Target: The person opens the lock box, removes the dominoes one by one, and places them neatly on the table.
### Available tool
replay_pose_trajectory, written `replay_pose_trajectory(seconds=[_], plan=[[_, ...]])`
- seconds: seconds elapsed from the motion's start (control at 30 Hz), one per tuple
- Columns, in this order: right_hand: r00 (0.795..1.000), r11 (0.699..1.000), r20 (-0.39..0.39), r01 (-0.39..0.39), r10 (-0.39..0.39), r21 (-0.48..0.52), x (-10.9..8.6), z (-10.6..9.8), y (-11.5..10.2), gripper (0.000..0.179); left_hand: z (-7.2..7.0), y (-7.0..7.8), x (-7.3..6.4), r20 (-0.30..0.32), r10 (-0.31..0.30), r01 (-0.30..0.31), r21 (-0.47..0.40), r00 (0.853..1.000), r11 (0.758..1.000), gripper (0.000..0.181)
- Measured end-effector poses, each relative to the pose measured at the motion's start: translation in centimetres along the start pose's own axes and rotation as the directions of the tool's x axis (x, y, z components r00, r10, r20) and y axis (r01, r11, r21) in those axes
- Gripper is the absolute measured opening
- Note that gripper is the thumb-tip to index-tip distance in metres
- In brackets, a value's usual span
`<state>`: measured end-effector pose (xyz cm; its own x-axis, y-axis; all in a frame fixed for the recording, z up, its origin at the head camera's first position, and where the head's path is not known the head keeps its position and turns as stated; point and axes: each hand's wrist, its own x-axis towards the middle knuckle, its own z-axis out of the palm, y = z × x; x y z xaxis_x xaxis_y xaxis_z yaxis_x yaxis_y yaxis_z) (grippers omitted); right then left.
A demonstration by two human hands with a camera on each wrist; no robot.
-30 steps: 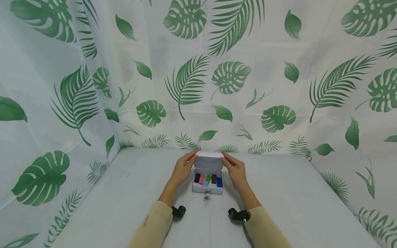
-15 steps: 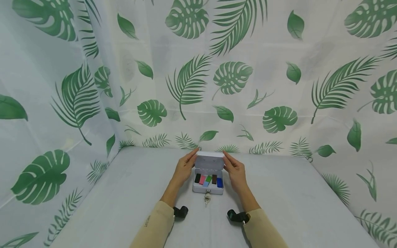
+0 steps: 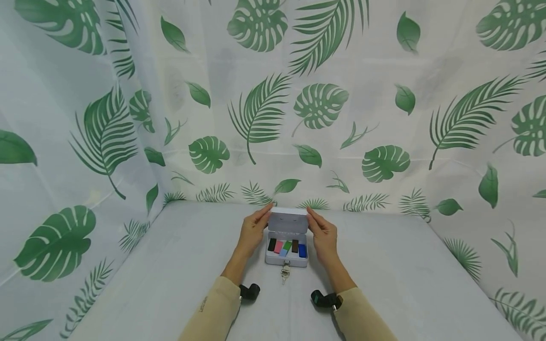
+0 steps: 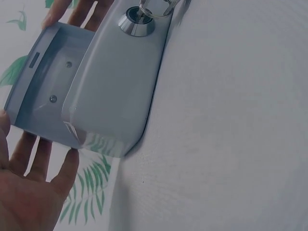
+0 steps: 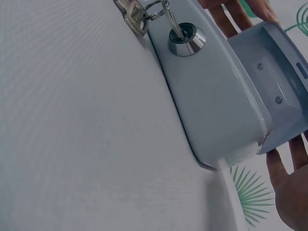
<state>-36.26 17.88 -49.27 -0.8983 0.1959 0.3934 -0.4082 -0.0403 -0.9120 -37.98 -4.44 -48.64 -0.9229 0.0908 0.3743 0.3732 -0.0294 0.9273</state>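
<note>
A small grey metal cash box (image 3: 286,262) stands on the table with its lid (image 3: 287,223) raised. Keys (image 3: 285,273) on a ring hang from the lock (image 5: 186,39) in its front. Inside lie several small flat blocks: black (image 3: 272,245), pink (image 3: 278,246), green and light blue (image 3: 286,248), brown (image 3: 295,246) and blue (image 3: 302,251). My left hand (image 3: 252,232) holds the lid's left edge, thumb at the front and fingers along the side. On the opposite edge, my right hand (image 3: 323,234) holds the lid likewise.
White cloth covers the table (image 3: 384,265). A leaf-printed curtain (image 3: 273,118) hangs behind it and along the sides. Black wrist cameras (image 3: 250,291) sit on both forearms, close to the table in front of the box.
</note>
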Motion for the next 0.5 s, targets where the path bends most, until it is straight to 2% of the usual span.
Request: replay_pose_trajectory(seconds=[0.27,0.5], plan=[[0.998,0.999,0.046,-0.050,0.050,0.000,0.22,-0.28,-0.02,0.048,0.22,0.27,-0.16,-0.030,-0.044,0.045,0.024,0.999,0.999,0.038],[0.991,0.994,0.086,-0.104,0.105,-0.010,0.13,-0.55,0.32,0.047,0.39,0.21,-0.18,-0.001,-0.037,0.037,0.051,0.999,0.998,0.043]])
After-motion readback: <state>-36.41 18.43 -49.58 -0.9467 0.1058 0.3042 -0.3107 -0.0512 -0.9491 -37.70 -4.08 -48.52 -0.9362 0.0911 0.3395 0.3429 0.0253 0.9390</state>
